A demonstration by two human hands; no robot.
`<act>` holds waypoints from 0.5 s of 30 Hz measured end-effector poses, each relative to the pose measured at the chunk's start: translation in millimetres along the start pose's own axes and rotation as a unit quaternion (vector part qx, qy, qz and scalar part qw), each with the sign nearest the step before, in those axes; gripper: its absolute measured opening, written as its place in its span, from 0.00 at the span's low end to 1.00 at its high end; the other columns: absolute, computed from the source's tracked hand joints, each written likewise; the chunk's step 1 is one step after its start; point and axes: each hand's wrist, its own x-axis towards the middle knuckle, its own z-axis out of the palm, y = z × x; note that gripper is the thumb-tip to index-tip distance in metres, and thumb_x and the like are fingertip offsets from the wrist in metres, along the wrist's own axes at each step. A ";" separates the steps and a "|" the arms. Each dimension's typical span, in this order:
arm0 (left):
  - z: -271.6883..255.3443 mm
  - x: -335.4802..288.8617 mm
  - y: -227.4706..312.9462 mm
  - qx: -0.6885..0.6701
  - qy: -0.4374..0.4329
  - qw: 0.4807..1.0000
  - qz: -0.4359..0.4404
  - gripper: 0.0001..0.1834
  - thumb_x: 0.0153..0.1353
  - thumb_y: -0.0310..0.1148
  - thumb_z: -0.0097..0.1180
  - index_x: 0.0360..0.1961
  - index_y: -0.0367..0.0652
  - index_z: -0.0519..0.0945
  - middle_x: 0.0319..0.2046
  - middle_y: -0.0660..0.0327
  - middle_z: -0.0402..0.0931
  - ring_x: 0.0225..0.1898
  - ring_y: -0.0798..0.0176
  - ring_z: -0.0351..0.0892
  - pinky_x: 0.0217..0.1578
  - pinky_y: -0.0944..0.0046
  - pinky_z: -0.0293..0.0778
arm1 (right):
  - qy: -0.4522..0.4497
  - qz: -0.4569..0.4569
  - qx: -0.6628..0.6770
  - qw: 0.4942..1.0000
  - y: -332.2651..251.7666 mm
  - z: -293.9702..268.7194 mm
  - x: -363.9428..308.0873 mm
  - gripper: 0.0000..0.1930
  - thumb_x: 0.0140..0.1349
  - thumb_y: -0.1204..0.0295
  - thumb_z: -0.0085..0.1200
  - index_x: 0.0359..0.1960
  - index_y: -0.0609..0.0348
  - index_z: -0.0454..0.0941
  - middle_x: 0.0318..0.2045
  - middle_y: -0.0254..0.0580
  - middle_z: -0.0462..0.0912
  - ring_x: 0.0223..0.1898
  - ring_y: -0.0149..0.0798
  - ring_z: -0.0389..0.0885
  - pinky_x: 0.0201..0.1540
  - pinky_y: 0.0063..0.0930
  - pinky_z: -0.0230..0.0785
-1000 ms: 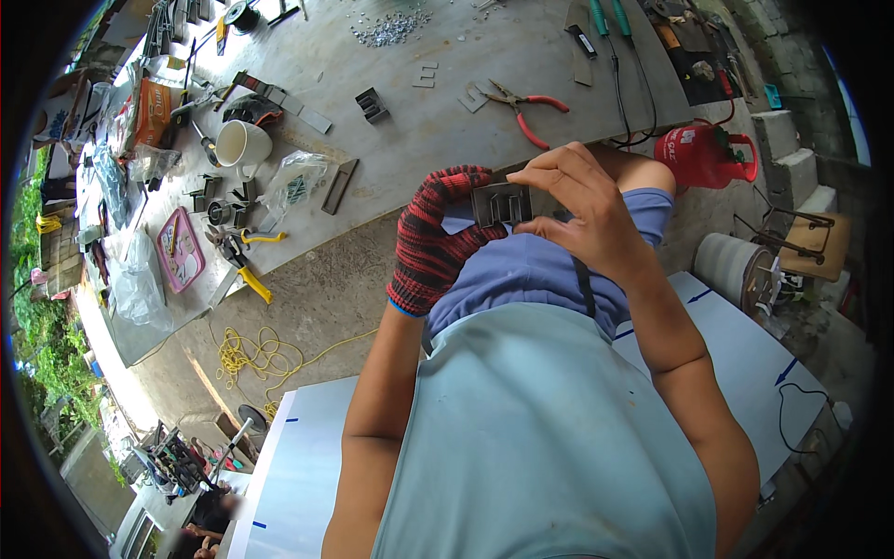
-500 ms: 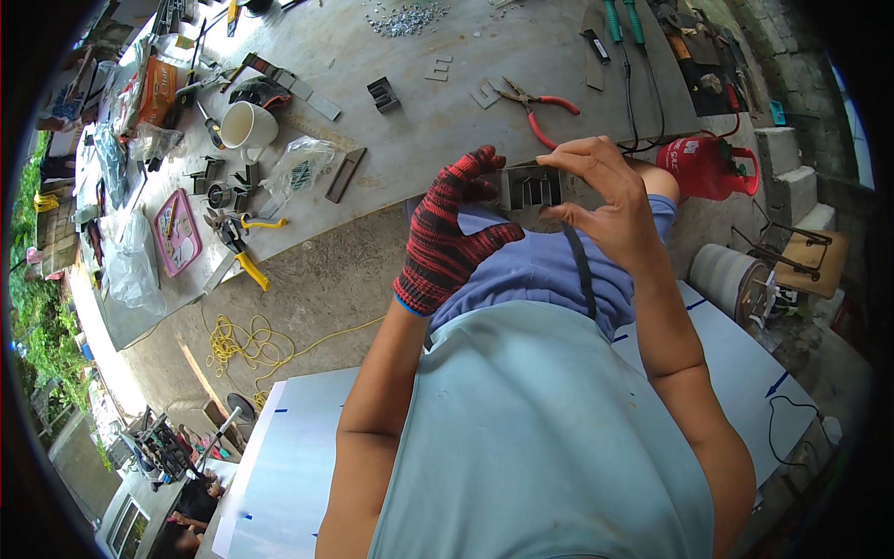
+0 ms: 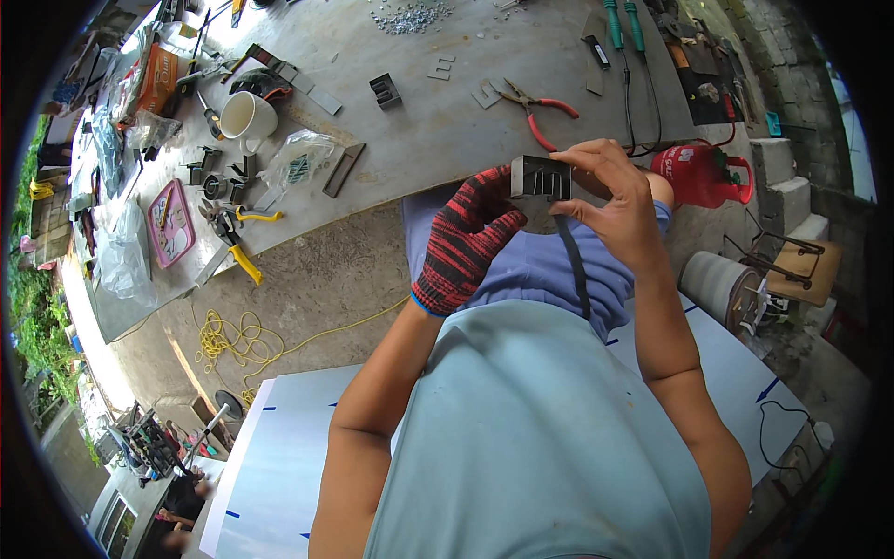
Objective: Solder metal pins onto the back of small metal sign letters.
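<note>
Over my lap I hold a small slotted, box-shaped metal piece (image 3: 540, 179) of dark, dull steel, with narrow tabs showing in its open face. My left hand (image 3: 463, 244), in a red and black knit glove with a blue cuff, closes on its left end. The bare fingers and thumb of my right hand (image 3: 616, 197) pinch the opposite end. A similar metal piece (image 3: 384, 91) stands on the table beyond. Red-handled pliers (image 3: 540, 110) lie near the table's front edge, close to a flat slotted plate (image 3: 485, 94).
The metal table (image 3: 419, 140) carries a white mug (image 3: 248, 118), yellow-handled snips (image 3: 235, 233), a pink tray (image 3: 173, 224) and a plastic bag (image 3: 296, 160). A red gas cylinder (image 3: 698, 174) stands at right. Yellow cord (image 3: 228, 337) lies coiled on the floor.
My left hand has moved right and closed onto the metal piece's left end. The piece has been raised and turned slightly, while my right hand keeps its pinch.
</note>
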 end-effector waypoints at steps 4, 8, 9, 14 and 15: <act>0.8 2.3 -4.5 -0.053 0.012 0.999 -0.005 0.26 0.67 0.22 0.63 0.66 0.38 0.74 0.52 0.62 0.82 0.50 0.70 0.79 0.55 0.65 0.77 | -0.004 0.009 0.006 1.000 1.1 1.0 -0.9 0.29 0.49 0.74 0.76 0.55 0.62 0.83 0.49 0.39 0.79 0.50 0.34 0.82 0.55 0.26 0.78; 2.8 3.0 -3.8 -0.025 0.024 0.999 0.012 0.25 0.67 0.21 0.63 0.65 0.38 0.76 0.53 0.61 0.83 0.51 0.70 0.80 0.56 0.66 0.77 | -0.002 0.010 0.012 1.000 -0.4 1.8 -2.1 0.29 0.47 0.75 0.77 0.55 0.62 0.83 0.49 0.39 0.79 0.51 0.36 0.82 0.55 0.26 0.78; 3.2 3.1 -3.7 -0.026 0.027 0.999 0.014 0.25 0.67 0.20 0.63 0.65 0.38 0.76 0.53 0.61 0.83 0.52 0.70 0.80 0.56 0.67 0.77 | 0.008 -0.004 -0.001 1.000 -3.2 1.6 -2.1 0.29 0.46 0.75 0.77 0.54 0.62 0.83 0.48 0.40 0.80 0.50 0.38 0.81 0.54 0.28 0.77; 2.6 1.3 -5.9 -0.045 0.029 0.998 0.019 0.24 0.67 0.19 0.62 0.64 0.37 0.77 0.53 0.60 0.83 0.53 0.69 0.81 0.56 0.66 0.77 | 0.035 -0.055 -0.057 0.996 -11.4 1.0 -3.4 0.31 0.41 0.74 0.77 0.52 0.61 0.84 0.46 0.41 0.81 0.50 0.43 0.80 0.53 0.35 0.74; 3.0 0.9 -6.3 -0.058 0.030 0.998 0.024 0.23 0.67 0.18 0.62 0.63 0.37 0.77 0.53 0.60 0.83 0.53 0.69 0.81 0.56 0.66 0.78 | 0.042 -0.057 -0.054 0.996 -12.6 1.3 -3.9 0.31 0.41 0.74 0.77 0.52 0.60 0.84 0.45 0.42 0.82 0.49 0.44 0.80 0.53 0.36 0.74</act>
